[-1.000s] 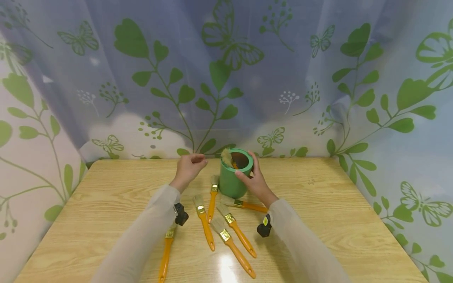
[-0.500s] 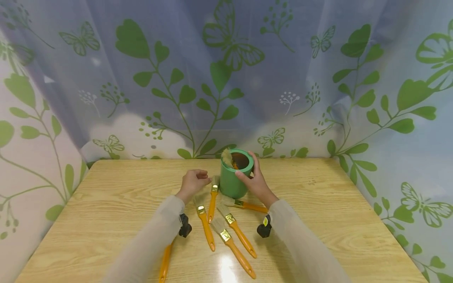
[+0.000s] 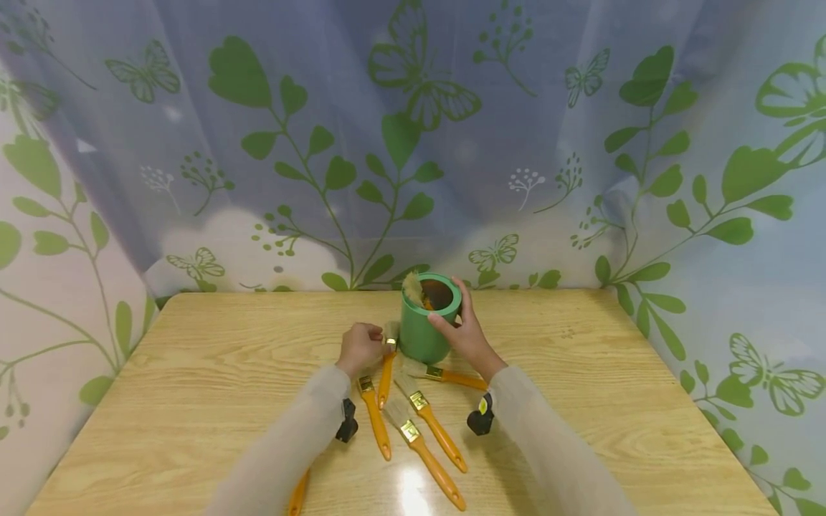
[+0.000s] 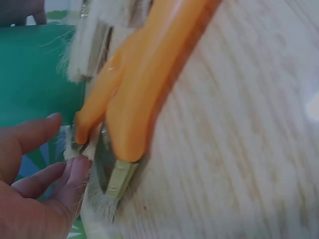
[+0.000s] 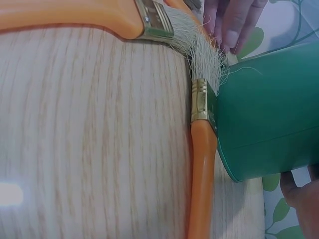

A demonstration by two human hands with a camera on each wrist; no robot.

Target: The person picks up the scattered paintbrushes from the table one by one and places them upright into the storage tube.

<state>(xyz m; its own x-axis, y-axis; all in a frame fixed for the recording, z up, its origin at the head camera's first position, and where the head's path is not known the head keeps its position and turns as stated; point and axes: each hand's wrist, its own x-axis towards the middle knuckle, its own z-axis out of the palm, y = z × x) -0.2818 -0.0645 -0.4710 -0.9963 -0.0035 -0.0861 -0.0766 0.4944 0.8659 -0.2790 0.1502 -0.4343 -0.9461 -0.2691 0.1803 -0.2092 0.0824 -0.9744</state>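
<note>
My left hand (image 3: pixel 360 349) is at the bristle end of a paintbrush (image 3: pixel 386 380) lying just left of the green pot (image 3: pixel 422 335). In the left wrist view, thumb and fingertips stand apart on either side of that brush's bristles (image 4: pixel 70 149). My right hand (image 3: pixel 472 338) holds the pot from its right, thumb at the near rim and fingers round the far side. Upright on the table, the pot has one brush inside, whose pale bristles (image 3: pixel 413 288) show above the rim. Most of the right hand is out of the right wrist view, beyond the pot (image 5: pixel 269 114).
Several more orange-handled paintbrushes lie about: one brush (image 3: pixel 376 423) beside my left wrist, two side by side in front, and another brush (image 3: pixel 459 378) at the pot's base. A brush handle (image 3: pixel 299 494) shows partly under my left sleeve. A patterned curtain (image 3: pixel 516 179) hangs behind the table (image 3: pixel 581 401).
My left hand has come down and slightly right, from beside the pot's rim to the bristles of the brush left of the pot. The right hand and pot have stayed put.
</note>
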